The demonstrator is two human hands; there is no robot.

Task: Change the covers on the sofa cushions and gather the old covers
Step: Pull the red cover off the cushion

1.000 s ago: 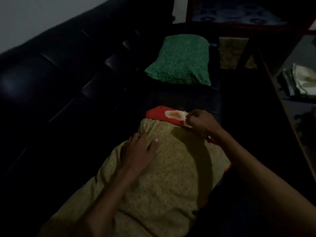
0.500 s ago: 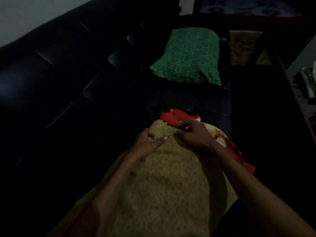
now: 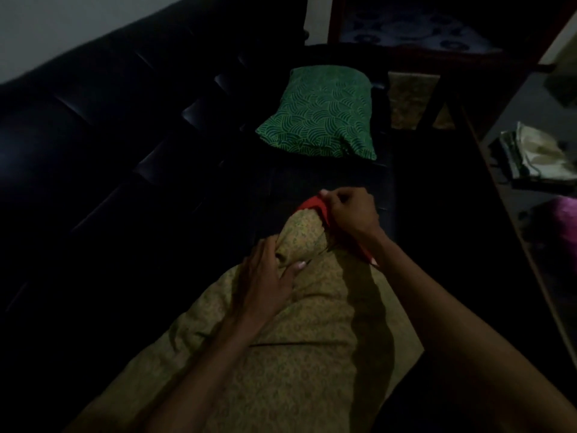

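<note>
A cushion in a yellow-tan patterned cover (image 3: 281, 354) lies lengthwise on the black sofa (image 3: 93, 151) in front of me. At its far end a red cover (image 3: 312, 203) shows. My right hand (image 3: 349, 210) pinches the red cloth at that end. My left hand (image 3: 265, 276) grips a bunched part of the tan cushion just below the end. A cushion in a green wave-patterned cover (image 3: 318, 114) rests farther along the seat.
A dark wooden table edge (image 3: 499, 189) runs along the right of the sofa. Folded pale cloths (image 3: 537, 157) and a purple cloth (image 3: 562, 210) lie beyond it. A patterned fabric panel (image 3: 409, 101) stands behind the green cushion.
My right hand has moved to the cushion's far tip and bunched the red cover there. My left hand went from lying flat on the cushion to gripping its narrowed end.
</note>
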